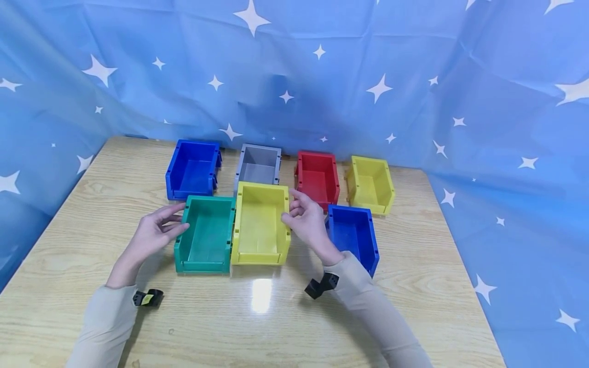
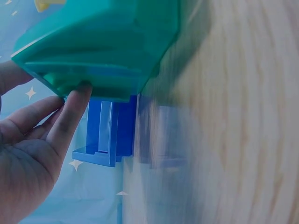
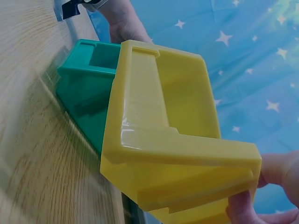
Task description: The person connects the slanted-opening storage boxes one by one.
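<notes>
My left hand point(image 1: 156, 232) pinches the left side wall of a green plastic bin point(image 1: 206, 263). In the left wrist view, a finger of that hand presses under the rim of the green bin point(image 2: 107, 42). A yellow bin point(image 1: 258, 225) stands right beside the green one, its rim looking higher. Its right wall is gripped near the rim by my right hand point(image 1: 309, 220). The right wrist view shows the yellow bin point(image 3: 187, 149) tilted in the picture, with the green bin point(image 3: 88, 88) close against it; fingers there touch the underside of its rim.
Along the back stand a blue bin point(image 1: 190, 168), a grey bin point(image 1: 258, 171), a red bin point(image 1: 317, 179) and a second yellow bin point(image 1: 369, 186). Another blue bin point(image 1: 352, 230) sits just right of my right hand. A starry blue cloth point(image 1: 294, 66) hangs behind the wooden table point(image 1: 207, 327).
</notes>
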`<state>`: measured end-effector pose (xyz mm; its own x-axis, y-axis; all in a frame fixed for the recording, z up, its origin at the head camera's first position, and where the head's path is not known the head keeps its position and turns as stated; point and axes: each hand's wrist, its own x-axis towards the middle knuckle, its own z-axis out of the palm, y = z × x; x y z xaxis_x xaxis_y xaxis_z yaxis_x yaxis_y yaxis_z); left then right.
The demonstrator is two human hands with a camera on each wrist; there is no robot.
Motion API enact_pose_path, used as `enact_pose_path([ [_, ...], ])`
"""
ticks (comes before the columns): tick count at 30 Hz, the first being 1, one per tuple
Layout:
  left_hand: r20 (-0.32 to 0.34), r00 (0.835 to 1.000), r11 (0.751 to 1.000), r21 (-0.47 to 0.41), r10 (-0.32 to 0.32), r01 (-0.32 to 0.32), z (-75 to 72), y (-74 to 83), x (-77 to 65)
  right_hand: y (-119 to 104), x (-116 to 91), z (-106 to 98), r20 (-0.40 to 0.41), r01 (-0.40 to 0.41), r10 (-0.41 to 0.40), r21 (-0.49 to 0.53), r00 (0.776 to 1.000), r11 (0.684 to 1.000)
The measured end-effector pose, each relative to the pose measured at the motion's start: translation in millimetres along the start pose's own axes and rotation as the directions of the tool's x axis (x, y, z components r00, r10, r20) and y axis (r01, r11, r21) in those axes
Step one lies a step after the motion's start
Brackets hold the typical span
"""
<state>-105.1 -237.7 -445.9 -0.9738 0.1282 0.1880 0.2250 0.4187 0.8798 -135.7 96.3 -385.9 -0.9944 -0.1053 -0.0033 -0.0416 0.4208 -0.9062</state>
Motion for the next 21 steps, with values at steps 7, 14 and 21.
enact_pose_path([
  [7,0.005,1.0,1.0,0.005,0.0,0.0,0.1,0.5,0.4,2.1,1.0,2.0,0.004,0.005,-0.005,-0.009,1.0,1.0],
  [14,0.004,1.0,1.0,-0.002,-0.005,0.005,-0.3,0.8,0.5,4.0,-0.8,2.2,0.009,-0.008,0.008,-0.015,1.0,1.0],
  [21,0.005,1.0,1.0,-0.009,-0.004,0.004,-0.7,0.7,0.2,3.6,-3.7,2.6,0.008,-0.008,0.008,-0.026,1.0,1.0],
])
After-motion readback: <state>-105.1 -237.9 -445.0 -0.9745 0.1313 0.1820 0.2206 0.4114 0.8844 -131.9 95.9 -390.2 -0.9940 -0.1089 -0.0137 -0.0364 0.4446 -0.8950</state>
